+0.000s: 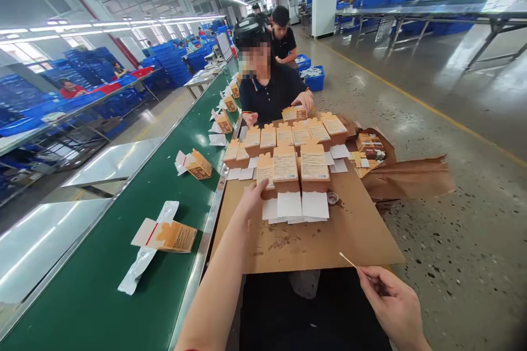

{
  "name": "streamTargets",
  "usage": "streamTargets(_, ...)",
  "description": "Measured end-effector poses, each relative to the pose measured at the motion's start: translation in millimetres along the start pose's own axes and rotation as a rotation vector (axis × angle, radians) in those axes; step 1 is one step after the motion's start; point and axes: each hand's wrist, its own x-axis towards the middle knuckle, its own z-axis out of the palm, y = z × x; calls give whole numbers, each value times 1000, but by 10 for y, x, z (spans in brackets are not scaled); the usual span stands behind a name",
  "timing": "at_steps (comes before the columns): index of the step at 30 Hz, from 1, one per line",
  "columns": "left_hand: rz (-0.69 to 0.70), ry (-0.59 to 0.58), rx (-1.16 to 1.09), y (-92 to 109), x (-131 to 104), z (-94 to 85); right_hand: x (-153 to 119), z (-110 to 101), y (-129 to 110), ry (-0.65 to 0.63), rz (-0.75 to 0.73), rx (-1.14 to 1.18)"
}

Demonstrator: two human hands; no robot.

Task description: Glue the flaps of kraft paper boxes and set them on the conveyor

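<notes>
My left hand (252, 198) is at the left end of the front row of small orange-brown cartons, its thumb against the leftmost carton (264, 167) and its other fingers mostly hidden. Beside that one stand two more cartons (285, 167), with printed backs and white flaps (289, 205) hanging toward me. My right hand (391, 299) is closed in a pinch on a thin cotton swab (348, 259), held near the board's front right edge. A small clear round dish (332, 197) sits to the right of the cartons on the brown cardboard (354, 230).
A green conveyor belt (164, 290) runs along the left, carrying open cartons (181, 237) with plastic pouches. Across the board a co-worker (267, 88) handles a carton (295, 113) behind more rows. Brown paper (411, 181) and packed cartons (368, 148) lie at right.
</notes>
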Motion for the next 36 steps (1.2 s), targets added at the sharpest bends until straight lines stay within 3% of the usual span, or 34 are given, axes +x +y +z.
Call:
streamTargets(4, -75, 41, 33, -79, -262, -142, 173, -275, 136, 17, 45, 37)
streamTargets(7, -60, 62, -63, -200, -564, -382, 561, -307, 87, 29, -29, -27)
streamTargets(12, -180, 71, -366, -462, -1075, -823, 1397, 53, -186, -159, -124, -184)
streamTargets(16, -277, 165, -525, -657, -1394, -1059, 1783, 378, -294, -305, -151, -281)
streamTargets(19, -309, 211, -567, -798, -1538, -1112, 1882, 513, -303, -385, -196, -352)
streamTargets(23, -260, 157, -563, -908, -1569, -1032, 1949, 506, -276, -421, -217, -397)
streamTargets(27, -161, 76, -517, -946, -1488, -918, 1815, 208, -181, -300, -216, -280)
streamTargets(31, -82, 93, -452, -1035, -1386, -804, 1162, -61, -116, -18, -234, -105)
streamTargets(33, -49, 145, -411, -1084, -1346, -743, 702, 16, -180, -31, -288, -2)
streamTargets(36, -43, 152, -360, -1119, -1318, -681, 117, 458, -404, -316, -411, 133)
